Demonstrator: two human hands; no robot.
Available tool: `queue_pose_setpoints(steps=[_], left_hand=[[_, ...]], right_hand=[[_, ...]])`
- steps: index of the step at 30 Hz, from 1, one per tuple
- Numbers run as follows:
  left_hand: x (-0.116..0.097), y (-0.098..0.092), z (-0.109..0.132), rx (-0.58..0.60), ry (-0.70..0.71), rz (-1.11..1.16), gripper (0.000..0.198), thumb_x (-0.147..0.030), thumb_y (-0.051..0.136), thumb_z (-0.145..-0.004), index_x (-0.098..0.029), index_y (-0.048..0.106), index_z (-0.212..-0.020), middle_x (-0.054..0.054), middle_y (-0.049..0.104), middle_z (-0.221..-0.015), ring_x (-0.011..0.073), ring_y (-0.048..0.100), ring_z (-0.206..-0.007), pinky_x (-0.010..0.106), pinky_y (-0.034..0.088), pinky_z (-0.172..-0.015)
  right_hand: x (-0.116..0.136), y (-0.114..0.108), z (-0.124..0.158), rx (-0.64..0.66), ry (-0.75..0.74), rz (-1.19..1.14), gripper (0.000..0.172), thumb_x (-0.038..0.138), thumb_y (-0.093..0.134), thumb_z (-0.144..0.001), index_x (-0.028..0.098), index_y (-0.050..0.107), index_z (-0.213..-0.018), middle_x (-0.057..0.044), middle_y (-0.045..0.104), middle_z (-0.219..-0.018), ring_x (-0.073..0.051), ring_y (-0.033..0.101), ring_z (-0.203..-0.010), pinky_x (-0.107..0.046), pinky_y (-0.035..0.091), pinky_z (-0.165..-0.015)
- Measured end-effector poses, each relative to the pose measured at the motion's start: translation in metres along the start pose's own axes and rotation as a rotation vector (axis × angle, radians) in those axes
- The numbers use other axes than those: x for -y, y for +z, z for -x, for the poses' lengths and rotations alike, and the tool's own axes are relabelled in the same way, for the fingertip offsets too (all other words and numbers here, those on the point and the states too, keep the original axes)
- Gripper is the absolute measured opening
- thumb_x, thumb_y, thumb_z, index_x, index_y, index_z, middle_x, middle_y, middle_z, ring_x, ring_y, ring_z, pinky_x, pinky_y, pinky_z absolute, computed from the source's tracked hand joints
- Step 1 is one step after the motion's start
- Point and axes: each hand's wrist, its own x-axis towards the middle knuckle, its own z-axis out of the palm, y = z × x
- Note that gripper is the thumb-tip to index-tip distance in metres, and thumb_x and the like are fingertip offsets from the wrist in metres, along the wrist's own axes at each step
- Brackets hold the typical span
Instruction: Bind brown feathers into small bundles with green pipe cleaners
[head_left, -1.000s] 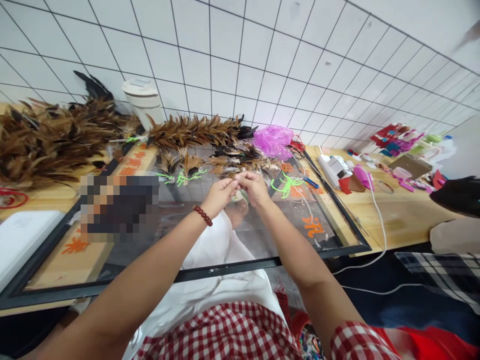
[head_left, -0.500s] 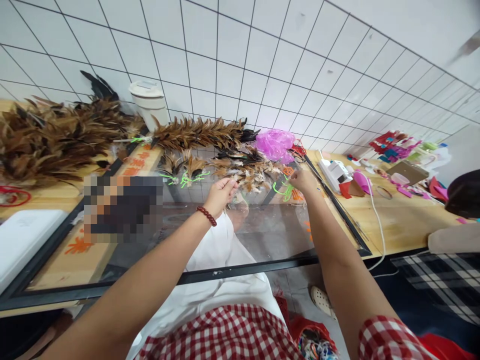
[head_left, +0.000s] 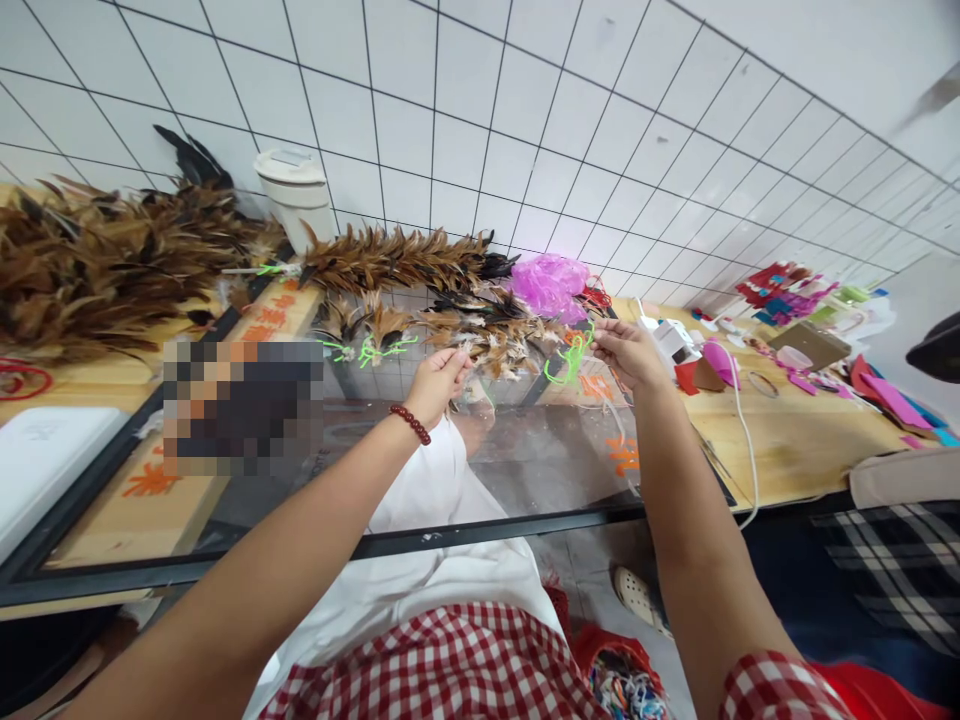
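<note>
Open glass (head_left: 555,465) stretches between the forearms to the near rail of the black frame (head_left: 480,538), leaving a passage between left hand (head_left: 442,380) and right hand (head_left: 628,352). Just beyond, loose feathers (head_left: 504,348) crowd the way, backed by a garland (head_left: 397,262) and a purple bag (head_left: 550,285) before the tiled wall (head_left: 465,120). Green ties (head_left: 571,358) hug the right fingertips. At left, a feather pile (head_left: 97,265), cup (head_left: 295,200) and white box (head_left: 56,465) hem the route; at right, a cable (head_left: 742,420) loops past the forearm.
</note>
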Motion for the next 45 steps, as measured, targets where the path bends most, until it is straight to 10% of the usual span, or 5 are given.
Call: queue_pose_setpoints(steps=[16,29,45], left_hand=[[0.0,0.002,-0.001,-0.024,-0.022,-0.028,0.027,-0.031,0.063,-0.081,-0.012,0.054,-0.064,-0.006,0.038,-0.047,0.0017,0.028,-0.037,0.014,0.02,-0.036],[0.001,0.001,-0.001,-0.019,-0.016,-0.016,0.025,-0.028,0.06,-0.083,-0.012,0.054,-0.064,-0.007,0.038,-0.047,0.0017,0.028,-0.036,0.014,0.02,-0.035],[0.0,0.001,-0.001,-0.012,-0.019,-0.021,0.025,-0.028,0.06,-0.083,-0.013,0.054,-0.065,-0.006,0.039,-0.048,0.0018,0.028,-0.036,0.015,0.021,-0.036]], right_hand=[[0.055,-0.014,0.022,0.108,-0.165,0.214,0.049,0.025,0.08,-0.056,0.017,0.068,-0.103,-0.001,0.064,-0.072,-0.01,0.057,-0.061,-0.024,0.045,-0.055],[0.063,-0.015,0.02,0.019,-0.069,0.583,0.012,0.018,0.076,-0.052,0.018,0.07,-0.063,0.002,0.059,-0.051,-0.009,0.048,-0.049,-0.022,0.039,-0.047],[0.052,0.001,0.019,0.13,-0.042,0.13,0.027,0.033,0.079,-0.064,0.019,0.058,-0.075,0.0,0.064,-0.068,-0.007,0.055,-0.053,-0.02,0.048,-0.05]])
